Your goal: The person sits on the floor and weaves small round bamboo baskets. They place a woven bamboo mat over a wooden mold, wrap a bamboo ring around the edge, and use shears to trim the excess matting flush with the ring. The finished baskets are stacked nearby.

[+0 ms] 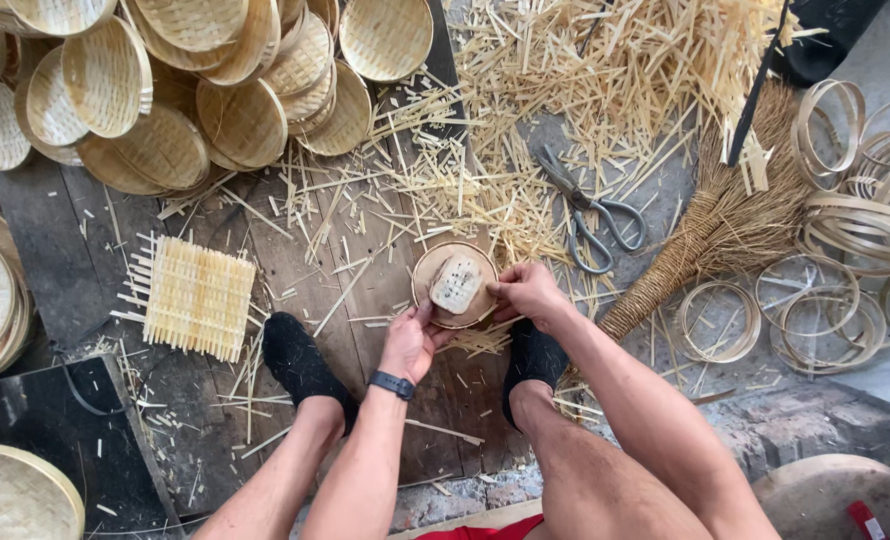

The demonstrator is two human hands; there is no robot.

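Nearest the lens, two bare legs and a sliver of red shorts, feet in black shoes point(300, 360) planted apart on a wooden plank floor point(365, 250). Between the feet, held just above the planks, a small round bamboo frame point(427, 268) with a pale woven patch point(457, 284) lying inside it. Left hand point(412, 335), with a dark wristband point(392, 384), grip clenched on the frame's lower left rim, thumb on top. Right hand point(527, 292), grip pinching the right rim, fingertips touching its edge. By the look of it, the stage of seating the patch in the frame, both hands steadying the rim. Just beyond the right hand, grey scissors point(590, 215) lying open among scattered bamboo splinters point(565, 80). To the right, a straw broom point(725, 225) and loose bamboo hoops point(855, 230). To the left, well apart, a square woven mat point(198, 297). At upper left, a heap of finished round baskets point(215, 110).
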